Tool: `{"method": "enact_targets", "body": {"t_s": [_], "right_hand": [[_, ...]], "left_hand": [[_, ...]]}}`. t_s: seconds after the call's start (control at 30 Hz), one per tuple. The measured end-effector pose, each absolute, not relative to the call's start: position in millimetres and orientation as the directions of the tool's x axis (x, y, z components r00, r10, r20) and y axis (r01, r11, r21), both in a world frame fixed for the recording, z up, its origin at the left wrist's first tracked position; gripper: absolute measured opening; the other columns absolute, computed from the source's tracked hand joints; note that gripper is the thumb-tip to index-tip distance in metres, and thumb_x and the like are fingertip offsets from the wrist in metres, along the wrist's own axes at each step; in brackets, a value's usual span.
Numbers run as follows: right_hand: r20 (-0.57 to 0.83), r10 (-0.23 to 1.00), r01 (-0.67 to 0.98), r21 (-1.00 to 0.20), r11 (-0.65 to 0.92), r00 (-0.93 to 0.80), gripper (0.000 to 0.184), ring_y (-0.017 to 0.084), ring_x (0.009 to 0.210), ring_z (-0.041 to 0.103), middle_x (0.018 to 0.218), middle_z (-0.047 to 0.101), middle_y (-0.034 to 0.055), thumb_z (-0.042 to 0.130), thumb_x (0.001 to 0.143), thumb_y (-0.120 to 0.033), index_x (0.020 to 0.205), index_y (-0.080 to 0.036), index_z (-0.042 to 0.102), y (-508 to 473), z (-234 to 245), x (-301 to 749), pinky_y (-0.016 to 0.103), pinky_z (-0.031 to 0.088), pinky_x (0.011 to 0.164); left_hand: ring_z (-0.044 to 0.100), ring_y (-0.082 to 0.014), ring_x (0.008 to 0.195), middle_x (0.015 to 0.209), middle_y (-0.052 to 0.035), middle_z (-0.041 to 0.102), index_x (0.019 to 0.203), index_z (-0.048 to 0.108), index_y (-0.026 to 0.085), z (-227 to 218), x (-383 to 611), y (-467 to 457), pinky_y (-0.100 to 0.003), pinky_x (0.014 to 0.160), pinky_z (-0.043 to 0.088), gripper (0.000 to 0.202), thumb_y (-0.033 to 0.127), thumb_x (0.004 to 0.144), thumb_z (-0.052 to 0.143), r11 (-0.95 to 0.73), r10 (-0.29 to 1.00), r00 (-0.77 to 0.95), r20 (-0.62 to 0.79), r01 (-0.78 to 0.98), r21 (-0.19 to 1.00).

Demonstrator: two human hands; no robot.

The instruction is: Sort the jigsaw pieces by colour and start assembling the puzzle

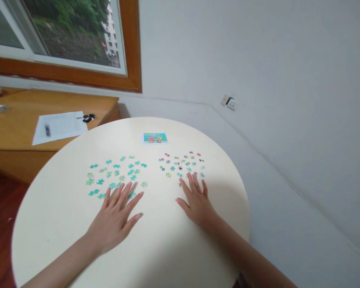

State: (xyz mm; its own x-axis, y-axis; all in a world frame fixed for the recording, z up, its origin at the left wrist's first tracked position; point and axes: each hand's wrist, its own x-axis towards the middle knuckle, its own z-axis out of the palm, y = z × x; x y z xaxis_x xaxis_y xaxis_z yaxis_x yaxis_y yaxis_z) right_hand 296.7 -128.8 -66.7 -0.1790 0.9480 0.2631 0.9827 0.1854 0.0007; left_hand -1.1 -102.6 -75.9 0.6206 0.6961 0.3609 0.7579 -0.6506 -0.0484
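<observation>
Far left of the picture card (155, 138), a wooden desk (78, 100) shows beyond the edge of the round white table (48, 208). Left and nearside of the card, teal puzzle pieces (117, 173) lie scattered by the left hand (112, 224), fingers splayed, gripping nothing. Tabletop stretches between the hands. Nearside right, multicoloured pieces (180, 168) lie by the right hand (198, 204), likewise splayed, unclenched.

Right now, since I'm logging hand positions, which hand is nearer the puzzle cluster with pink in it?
Right: the right hand is at the near edge of the cluster; the left hand is farther off, to its left, by the green pieces.
</observation>
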Motion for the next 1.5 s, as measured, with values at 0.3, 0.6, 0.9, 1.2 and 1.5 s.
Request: {"method": "enact_targets", "body": {"t_s": [0.3, 0.6, 0.9, 1.2, 1.5], "right_hand": [[0.217, 0.969, 0.991, -0.035, 0.129, -0.118, 0.059, 0.030, 0.143, 0.020, 0.153, 0.026, 0.0168, 0.036, 0.094, -0.049, 0.145, -0.019, 0.037, -129, -68, 295, 0.051, 0.012, 0.113], [0.409, 0.886, 0.972, -0.173, -0.159, 0.217, 0.060, 0.028, 0.144, 0.016, 0.156, 0.021, 0.0164, 0.024, 0.096, -0.038, 0.151, -0.015, 0.018, -120, -64, 314, 0.050, 0.013, 0.113], [0.523, 0.762, 0.905, -0.379, -0.193, 0.382, 0.066, 0.030, 0.145, 0.012, 0.156, 0.016, 0.0182, 0.021, 0.096, -0.042, 0.152, -0.016, -0.004, -114, -63, 341, 0.058, 0.017, 0.110], [0.319, 0.833, 0.867, -0.065, 0.495, -0.452, 0.056, 0.026, 0.143, 0.022, 0.153, 0.030, 0.0132, 0.033, 0.096, -0.042, 0.147, -0.019, 0.030, -142, -58, 285, 0.051, 0.020, 0.113], [0.196, 0.814, 0.816, -0.095, 0.571, -0.547, 0.047, 0.026, 0.134, 0.040, 0.145, 0.043, 0.0133, 0.039, 0.096, -0.036, 0.137, -0.016, 0.047, -138, -59, 280, 0.050, 0.031, 0.110]], "left_hand": [[0.016, -0.0305, 0.144, 0.156, -0.0065, 0.024, 0.150, 0.021, 0.029, -80, -3, -100, -0.053, 0.115, 0.006, 0.062, 0.048, 0.093, 0.038, -0.625, 0.684, 0.620, 0.385, 0.770, -0.131], [0.013, -0.0267, 0.145, 0.153, -0.0035, 0.033, 0.150, 0.022, 0.029, -71, 11, -124, -0.045, 0.117, -0.003, 0.061, 0.044, 0.093, 0.040, -0.631, 0.684, 0.610, 0.399, 0.770, -0.095], [0.012, -0.0264, 0.145, 0.153, -0.0030, 0.032, 0.149, 0.025, 0.028, -68, 26, -160, -0.044, 0.117, -0.004, 0.060, 0.043, 0.093, 0.041, -0.612, 0.695, 0.603, 0.393, 0.782, -0.117], [0.034, -0.0262, 0.137, 0.148, -0.0102, 0.040, 0.149, 0.025, 0.019, -73, 33, -181, -0.052, 0.117, 0.007, 0.065, 0.050, 0.094, 0.038, -0.641, 0.699, 0.622, 0.353, 0.764, -0.075], [0.029, -0.0275, 0.140, 0.153, -0.0086, 0.032, 0.148, 0.025, 0.025, -69, 27, -176, -0.055, 0.115, 0.013, 0.059, 0.049, 0.095, 0.034, -0.605, 0.776, 0.583, 0.241, 0.796, 0.023]]}}
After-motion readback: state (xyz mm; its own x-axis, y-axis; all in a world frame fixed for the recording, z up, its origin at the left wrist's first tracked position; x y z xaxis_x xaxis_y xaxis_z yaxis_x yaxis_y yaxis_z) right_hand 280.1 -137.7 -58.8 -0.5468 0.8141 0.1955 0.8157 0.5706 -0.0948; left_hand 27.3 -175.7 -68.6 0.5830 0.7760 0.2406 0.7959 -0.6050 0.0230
